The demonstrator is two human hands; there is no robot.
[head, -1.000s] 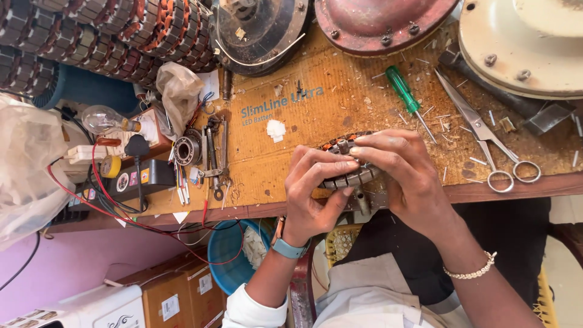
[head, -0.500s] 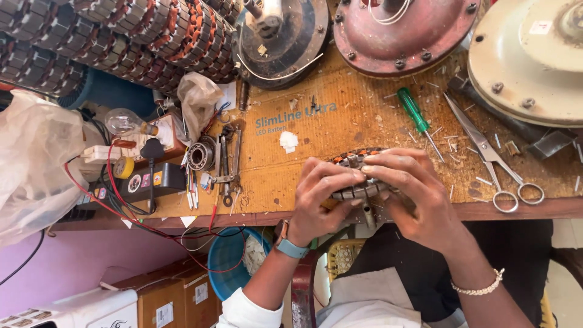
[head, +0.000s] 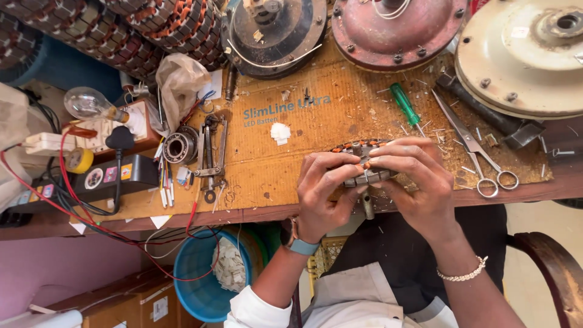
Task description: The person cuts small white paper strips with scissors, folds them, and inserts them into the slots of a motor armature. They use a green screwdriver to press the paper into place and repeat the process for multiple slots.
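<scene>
Stator core (head: 364, 163), copper-wound, lying at tabletop (head: 267, 152) edge, both hands' grip closing on it: left hand (head: 325, 191), right hand (head: 416, 182); blue bucket (head: 197, 276) at 7 o'clock holding white scraps (head: 231, 264)

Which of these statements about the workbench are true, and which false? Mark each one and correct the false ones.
1. Both hands hold the stator. True: the left hand and right hand grip it at the bench's near edge.
2. The screwdriver has a red handle. False: it is green.
3. The scissors lie right of the hands. True.
4. The bulb lies in the blue bucket. False: it lies at the bench's left end; the bucket stands below the bench.
5. The right wrist wears a blue band. False: the blue band is on the left wrist.
</scene>
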